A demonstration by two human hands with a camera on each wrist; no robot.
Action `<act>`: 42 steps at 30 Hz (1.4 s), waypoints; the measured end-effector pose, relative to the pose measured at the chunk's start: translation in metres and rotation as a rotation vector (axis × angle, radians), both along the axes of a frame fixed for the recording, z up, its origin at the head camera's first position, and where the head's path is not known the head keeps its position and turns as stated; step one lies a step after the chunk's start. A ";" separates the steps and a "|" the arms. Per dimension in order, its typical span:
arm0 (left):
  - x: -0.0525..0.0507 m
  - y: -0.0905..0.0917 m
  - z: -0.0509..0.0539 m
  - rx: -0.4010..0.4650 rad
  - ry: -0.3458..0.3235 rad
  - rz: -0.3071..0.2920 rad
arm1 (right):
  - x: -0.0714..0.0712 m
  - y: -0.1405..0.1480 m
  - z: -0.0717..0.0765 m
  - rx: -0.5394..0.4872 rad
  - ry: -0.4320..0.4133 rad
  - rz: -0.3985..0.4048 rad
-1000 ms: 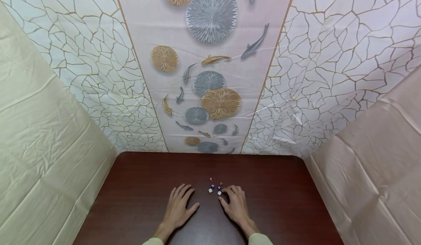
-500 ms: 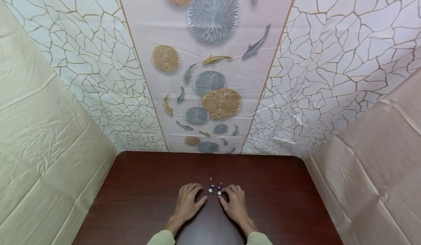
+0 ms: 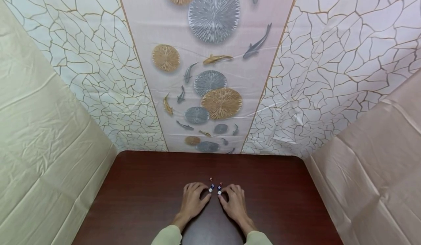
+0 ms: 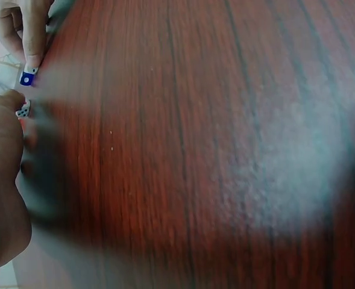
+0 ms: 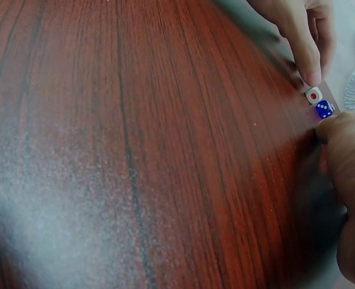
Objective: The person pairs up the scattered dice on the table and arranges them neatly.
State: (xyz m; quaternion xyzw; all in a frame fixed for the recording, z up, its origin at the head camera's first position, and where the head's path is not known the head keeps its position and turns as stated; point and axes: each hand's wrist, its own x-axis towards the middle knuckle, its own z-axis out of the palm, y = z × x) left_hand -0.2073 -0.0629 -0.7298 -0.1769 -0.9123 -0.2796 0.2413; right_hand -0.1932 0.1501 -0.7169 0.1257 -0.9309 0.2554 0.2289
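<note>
My left hand (image 3: 192, 202) rests low over the table, its thumb and forefinger at a white die (image 3: 210, 190). Opposite it, my right hand (image 3: 236, 203) has thumb and forefinger around another white die (image 3: 219, 192). Behind these lie two blue dice, one on the left (image 3: 212, 186) and one on the right (image 3: 219, 188), then two small red dice, left (image 3: 211, 179) and right (image 3: 221, 183). In the right wrist view the left thumb touches a white die (image 5: 313, 95) beside a blue die (image 5: 324, 109). The left wrist view shows the right fingertips against a white die.
The dark red-brown table (image 3: 148, 168) meets a patterned cloth (image 3: 210, 62) along its back edge. Beige cloths hang at the left (image 3: 49, 128) and right (image 3: 378, 157) sides.
My left hand has moved right and slightly forward, from well left of the dice to the left white die. The right hand and the dice have hardly changed position.
</note>
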 end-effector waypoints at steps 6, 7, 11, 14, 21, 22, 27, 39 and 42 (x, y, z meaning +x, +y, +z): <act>-0.002 0.004 -0.001 0.003 -0.058 0.023 | -0.001 0.001 -0.001 0.008 0.011 0.004; -0.002 0.005 0.000 0.001 -0.071 0.028 | -0.001 0.001 -0.001 0.009 0.010 0.004; -0.001 0.007 0.001 -0.011 -0.094 0.042 | -0.001 0.001 0.000 0.009 -0.005 0.005; -0.001 0.008 0.002 -0.016 -0.103 0.048 | -0.001 0.002 0.001 0.005 -0.013 0.008; -0.003 0.009 0.001 -0.006 -0.091 0.052 | 0.002 0.003 0.001 -0.012 -0.010 0.009; -0.004 0.009 0.000 -0.005 -0.088 0.052 | 0.002 0.004 0.001 -0.013 -0.011 0.008; -0.005 0.009 -0.001 0.001 -0.084 0.050 | 0.006 0.005 0.003 -0.022 -0.022 0.010; -0.003 0.009 0.003 -0.020 -0.118 0.061 | 0.018 0.012 0.006 -0.066 -0.011 0.083; -0.003 0.009 0.003 -0.016 -0.120 0.060 | 0.021 0.014 0.006 -0.068 -0.018 0.098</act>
